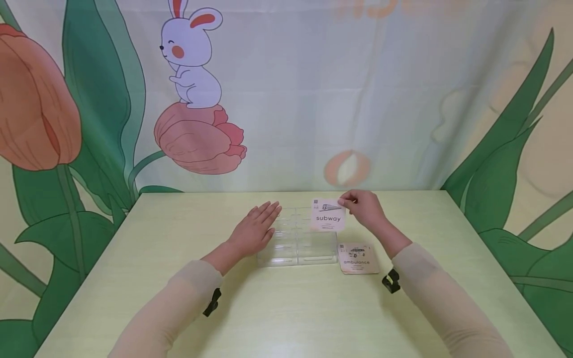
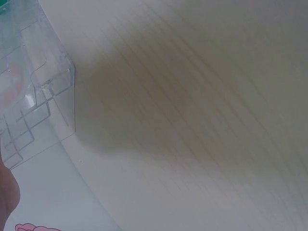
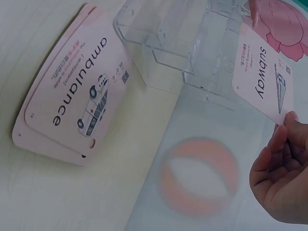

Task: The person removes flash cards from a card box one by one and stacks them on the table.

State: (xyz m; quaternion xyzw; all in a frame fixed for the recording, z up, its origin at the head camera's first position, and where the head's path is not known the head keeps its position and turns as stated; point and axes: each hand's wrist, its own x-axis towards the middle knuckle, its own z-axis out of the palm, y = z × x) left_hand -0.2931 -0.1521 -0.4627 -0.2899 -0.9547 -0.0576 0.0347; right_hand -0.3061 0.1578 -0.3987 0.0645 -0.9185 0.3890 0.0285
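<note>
My right hand (image 1: 364,210) pinches the upper right corner of a flash card (image 1: 328,223) printed "subway" with a train drawing. The card stands upright at the back right of a clear plastic stepped rack (image 1: 317,246), overlapping it in the head view. Over the rack's left side lies my left hand (image 1: 251,231), its fingers straight and pointing away from me. Only a sliver of that hand shows at the edge of the left wrist view. Beside the rack's front right corner rests a stack of flash cards (image 3: 67,96), the top one reading "ambulance" with a vehicle drawing.
The pale wooden table (image 1: 286,308) ends at a printed curtain (image 1: 286,99) with a rabbit and tulips. A black strap (image 1: 391,281) hangs at the right wrist, and another black strap (image 1: 212,302) at the left.
</note>
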